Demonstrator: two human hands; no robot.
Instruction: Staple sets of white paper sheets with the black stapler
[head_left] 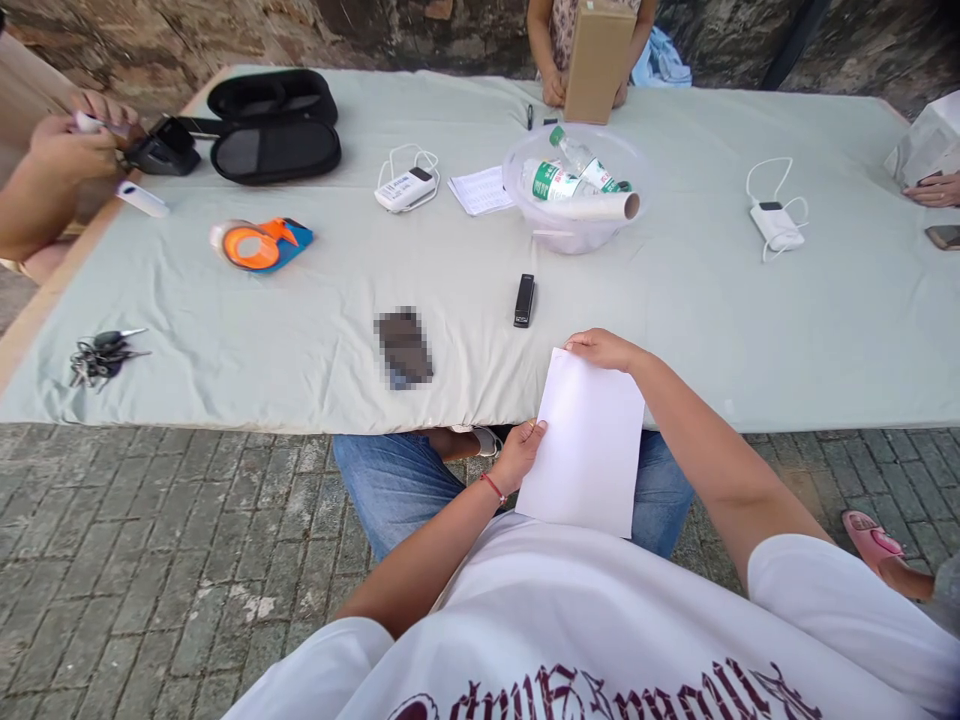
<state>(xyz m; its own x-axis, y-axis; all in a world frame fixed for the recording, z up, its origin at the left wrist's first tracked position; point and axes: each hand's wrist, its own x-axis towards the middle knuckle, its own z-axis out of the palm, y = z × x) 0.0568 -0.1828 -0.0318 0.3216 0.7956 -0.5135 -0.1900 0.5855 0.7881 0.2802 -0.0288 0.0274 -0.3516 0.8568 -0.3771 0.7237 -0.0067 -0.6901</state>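
A white sheet of paper (589,450) rests partly on the table's front edge and slants down over my lap. My left hand (519,455) pinches its left edge, thumb on top. At the sheet's top edge, my right hand (604,349) grips with the fingers near the upper left corner. Whether it is one sheet or several, I cannot tell. Just beyond the paper lies a small black stapler (524,301). Left of that, a dark pixelated object (405,348) lies on the cloth.
A clear basin (562,238) holds plastic bottles and a cardboard tube. Printed paper (478,192), an orange-blue tape dispenser (262,245), keys (105,357), a black case (276,155) and white corded devices (777,226) are on the table. Other people sit around it, one holding a cardboard box (598,62).
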